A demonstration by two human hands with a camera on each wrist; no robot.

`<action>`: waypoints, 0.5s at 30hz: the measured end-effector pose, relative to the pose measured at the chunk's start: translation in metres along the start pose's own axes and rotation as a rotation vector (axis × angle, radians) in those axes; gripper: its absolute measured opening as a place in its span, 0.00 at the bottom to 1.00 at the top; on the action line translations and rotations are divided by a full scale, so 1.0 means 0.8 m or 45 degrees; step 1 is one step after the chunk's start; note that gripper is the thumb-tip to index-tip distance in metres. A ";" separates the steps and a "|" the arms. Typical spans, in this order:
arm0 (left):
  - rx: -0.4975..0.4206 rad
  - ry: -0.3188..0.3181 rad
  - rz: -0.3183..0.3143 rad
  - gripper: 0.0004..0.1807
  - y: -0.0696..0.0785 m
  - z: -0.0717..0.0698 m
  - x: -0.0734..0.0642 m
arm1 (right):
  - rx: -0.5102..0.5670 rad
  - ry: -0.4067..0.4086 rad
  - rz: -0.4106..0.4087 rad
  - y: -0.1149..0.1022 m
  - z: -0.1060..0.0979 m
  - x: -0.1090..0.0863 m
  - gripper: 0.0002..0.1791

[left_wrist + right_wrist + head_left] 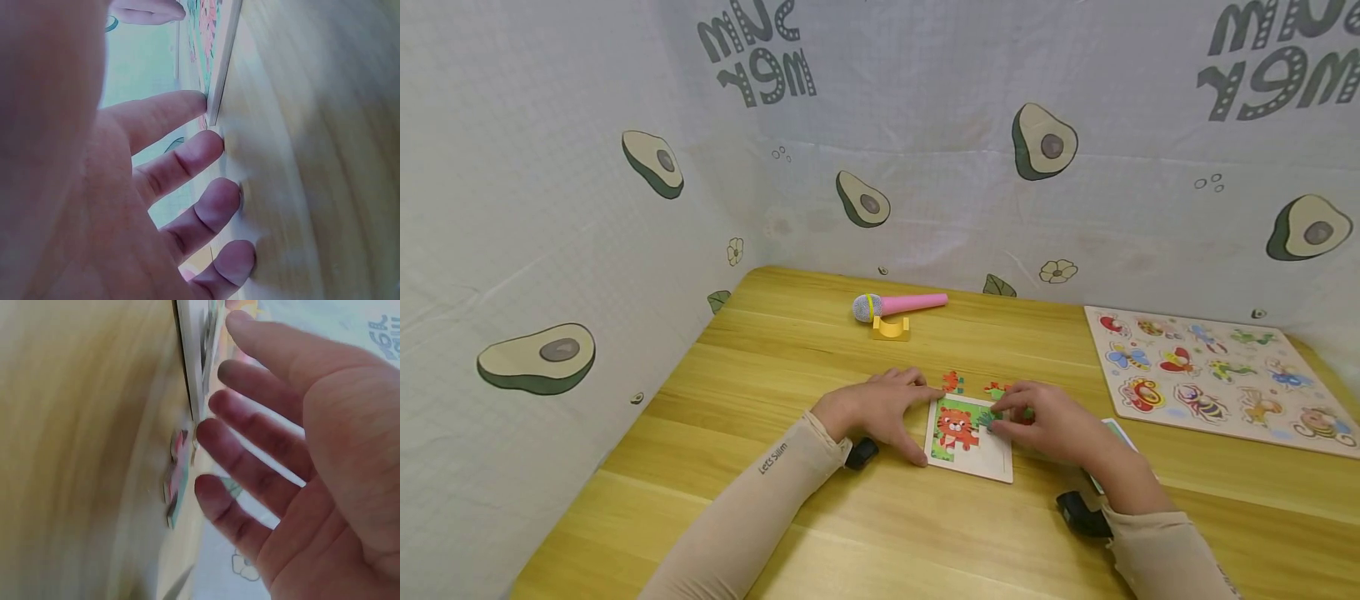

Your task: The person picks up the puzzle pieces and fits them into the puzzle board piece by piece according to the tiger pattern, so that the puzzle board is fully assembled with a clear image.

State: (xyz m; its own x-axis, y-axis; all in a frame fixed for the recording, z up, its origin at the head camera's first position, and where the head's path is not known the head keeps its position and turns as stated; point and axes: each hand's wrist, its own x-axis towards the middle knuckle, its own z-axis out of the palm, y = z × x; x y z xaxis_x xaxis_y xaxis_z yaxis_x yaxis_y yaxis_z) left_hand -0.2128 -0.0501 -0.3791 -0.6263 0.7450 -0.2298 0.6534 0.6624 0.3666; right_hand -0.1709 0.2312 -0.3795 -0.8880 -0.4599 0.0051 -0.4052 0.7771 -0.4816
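1. Head cam: the tiger puzzle board (pixel 992 462) lies flat, picture part-filled, lower right bare. Left hand (pixel 883 408) is on its left side, relaxed and spread, thumb and forefinger touching the edge. Right hand (pixel 1048 421) is over its right side, thumb and forefinger pinching a green piece (pixel 987 420). Just beyond the board are loose pieces (pixel 952 382).
2. Also only in the head cam: further behind the board, a pink toy microphone (pixel 913 303) and a yellow cradle (pixel 891 330); off to its right, a bug board (pixel 1243 352).
3. Left wrist cam: this one gives you the board's edge side-on, forefinger right at a corner, the other fingertips down by the wood. Pinched piece isn't readable here.
4. Right wrist cam: shows the other fingers fanned out loosely, plus loose bits lying just past the board's end. Kinda blurry.
5. Surface and room: everything's on a yellowish wood-grain table (pixel 865 533), with a pale avocado-print sheet (pixel 925 100) hanging behind and left of the board.
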 end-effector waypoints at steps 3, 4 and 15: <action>0.004 0.003 0.005 0.54 0.000 0.000 0.000 | -0.001 -0.015 0.037 -0.003 0.002 0.002 0.14; 0.004 0.004 0.007 0.54 0.000 0.000 0.000 | -0.006 -0.017 0.046 -0.004 0.003 0.002 0.14; 0.014 0.008 0.018 0.54 0.000 0.000 0.000 | -0.027 -0.018 0.059 -0.012 0.005 0.003 0.15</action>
State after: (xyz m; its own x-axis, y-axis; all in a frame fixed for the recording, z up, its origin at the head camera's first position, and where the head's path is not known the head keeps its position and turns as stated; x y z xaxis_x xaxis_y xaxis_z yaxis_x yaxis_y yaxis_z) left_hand -0.2127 -0.0503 -0.3788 -0.6198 0.7536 -0.2189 0.6666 0.6528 0.3600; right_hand -0.1683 0.2210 -0.3782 -0.9028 -0.4291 -0.0294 -0.3684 0.8067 -0.4620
